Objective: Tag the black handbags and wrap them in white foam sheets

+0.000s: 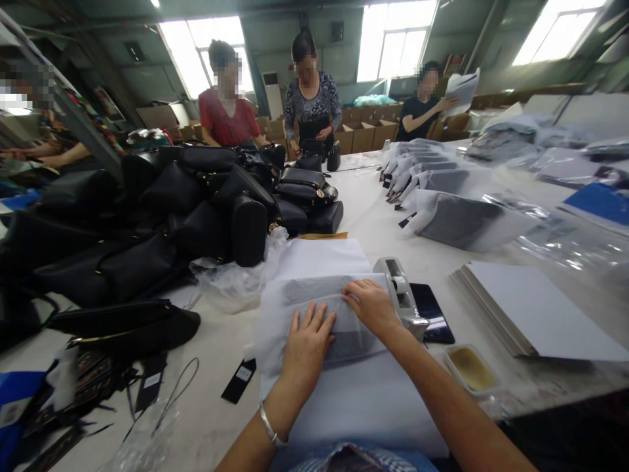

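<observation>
In front of me a dark bag wrapped in thin white tissue paper (314, 292) lies flat on sheets of white paper (329, 255). My left hand (308, 347) rests on the wrapping with its fingers spread. At the upper right of the bundle, my right hand (371, 305) has its fingers bent together on the paper; whether they pinch a fold or a small piece of tape is too small to make out. Just beyond that hand stands a grey tape dispenser (400, 288). A black hang tag (239, 380) lies left of the bundle.
Black bags (196, 229) are heaped on the left. Wrapped bags (457, 219) line the far right. Nearer are a stack of white boards (545, 311), a phone (432, 314) and a small dish (472, 369). Several co-workers stand around the table, one person in red (228, 118).
</observation>
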The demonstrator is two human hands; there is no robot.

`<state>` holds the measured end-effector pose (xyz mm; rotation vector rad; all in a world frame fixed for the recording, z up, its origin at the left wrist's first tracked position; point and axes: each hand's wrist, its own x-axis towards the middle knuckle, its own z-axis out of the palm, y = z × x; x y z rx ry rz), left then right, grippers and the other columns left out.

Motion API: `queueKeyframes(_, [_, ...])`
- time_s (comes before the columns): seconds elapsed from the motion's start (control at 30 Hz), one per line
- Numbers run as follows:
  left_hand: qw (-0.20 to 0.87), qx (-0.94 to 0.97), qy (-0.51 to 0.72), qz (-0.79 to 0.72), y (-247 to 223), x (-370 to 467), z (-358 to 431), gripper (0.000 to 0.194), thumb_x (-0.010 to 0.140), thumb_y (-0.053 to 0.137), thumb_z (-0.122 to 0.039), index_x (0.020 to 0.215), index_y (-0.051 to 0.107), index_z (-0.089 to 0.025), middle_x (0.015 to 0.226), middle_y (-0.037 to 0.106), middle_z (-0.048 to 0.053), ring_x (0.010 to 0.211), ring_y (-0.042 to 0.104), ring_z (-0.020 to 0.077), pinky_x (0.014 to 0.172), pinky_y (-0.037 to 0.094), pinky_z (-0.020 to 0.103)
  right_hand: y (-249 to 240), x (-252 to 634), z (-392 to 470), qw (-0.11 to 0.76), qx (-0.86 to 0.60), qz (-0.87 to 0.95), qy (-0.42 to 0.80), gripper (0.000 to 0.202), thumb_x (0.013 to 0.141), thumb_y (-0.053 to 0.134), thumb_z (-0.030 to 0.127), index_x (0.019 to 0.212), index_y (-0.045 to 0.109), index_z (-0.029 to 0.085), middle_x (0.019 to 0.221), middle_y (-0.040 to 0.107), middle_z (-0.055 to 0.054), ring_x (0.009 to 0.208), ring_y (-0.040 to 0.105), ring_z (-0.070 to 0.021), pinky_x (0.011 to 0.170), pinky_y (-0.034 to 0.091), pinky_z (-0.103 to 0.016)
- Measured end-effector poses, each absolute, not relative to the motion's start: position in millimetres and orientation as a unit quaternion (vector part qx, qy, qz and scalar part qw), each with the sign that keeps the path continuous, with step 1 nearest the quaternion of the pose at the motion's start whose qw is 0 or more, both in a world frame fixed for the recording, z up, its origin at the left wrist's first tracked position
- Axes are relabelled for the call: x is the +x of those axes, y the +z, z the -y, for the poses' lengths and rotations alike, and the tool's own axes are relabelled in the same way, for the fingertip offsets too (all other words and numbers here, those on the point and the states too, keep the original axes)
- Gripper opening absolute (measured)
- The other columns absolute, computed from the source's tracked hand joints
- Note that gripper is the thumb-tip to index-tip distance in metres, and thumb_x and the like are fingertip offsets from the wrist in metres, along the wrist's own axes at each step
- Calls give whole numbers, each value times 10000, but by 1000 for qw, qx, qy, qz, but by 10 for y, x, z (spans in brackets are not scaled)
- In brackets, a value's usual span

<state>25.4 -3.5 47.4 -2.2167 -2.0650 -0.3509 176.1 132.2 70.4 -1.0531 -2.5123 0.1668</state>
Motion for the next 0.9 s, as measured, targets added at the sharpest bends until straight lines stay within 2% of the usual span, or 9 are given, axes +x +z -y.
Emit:
queueKeyframes(0.13, [27,-718,-84,690,494,201,-21,444,939,606,-259,1373,548,-331,1534,447,35,1421,399,331,1065,419,627,653,2173,-1450,322,-429,844,4,182,927,572,208,1082,666,209,1275,660,-81,1184,572,-268,1090,362,-448])
queueKeyframes(0.2, [24,-719,-78,690,504,193,-28,450,943,597,-262,1382,541,-337,1540,437,30,1426,391,329,1067,417,617,582,2502,-1473,368,-484,794,-4,208,929,567,290,1079,676,195,1299,640,-105,1234,539,-274,1104,367,-448])
queueKeyframes(0.3, [24,-719,-79,690,494,198,-23,451,949,579,-243,1389,540,-337,1539,438,24,1429,387,325,1073,411,603,428,2942,-1396,379,-572,727,18,325,892,576,444,1003,716,173,1314,616,-156,1287,492,-312,1128,343,-486])
queueKeyframes(0.43, [26,-721,-82,688,473,202,-12,450,951,565,-211,1384,551,-330,1535,439,31,1428,388,328,1076,402,601,239,3135,-1225,360,-643,650,185,405,821,598,558,896,773,200,1379,578,-145,1320,474,-338,1142,315,-502])
queueKeyframes(0.57, [37,-724,-84,683,475,192,0,454,953,557,-205,1390,548,-326,1538,435,35,1427,388,330,1072,409,586,224,2997,-1161,425,-626,515,402,368,714,725,547,844,796,211,1453,525,-126,1304,511,-330,1118,350,-441])
queueKeyframes(0.67, [44,-727,-89,679,479,184,10,443,956,553,-213,1386,555,-322,1532,446,37,1417,405,330,1067,418,574,336,2899,-1109,504,-593,453,435,354,667,785,504,834,792,191,1455,523,-134,1298,521,-317,1098,381,-416])
queueKeyframes(0.77, [59,-730,-93,674,477,182,16,441,952,556,-201,1378,566,-315,1522,460,50,1403,427,333,1057,430,573,475,2882,-962,566,-567,434,412,312,695,803,460,862,789,196,1435,548,-105,1319,503,-287,1108,384,-386])
queueKeyframes(0.83, [68,-733,-95,670,470,181,17,436,950,558,-198,1373,571,-304,1516,467,59,1398,433,339,1048,437,578,522,2905,-822,565,-567,425,423,319,716,801,460,902,787,200,1367,609,-96,1269,550,-279,1054,452,-371])
queueKeyframes(0.9, [72,-734,-101,667,458,177,15,432,950,560,-202,1372,574,-295,1511,475,62,1394,437,343,1044,440,584,500,2939,-682,544,-573,390,472,371,718,800,485,946,783,193,1233,690,-105,1148,635,-278,927,546,-358])
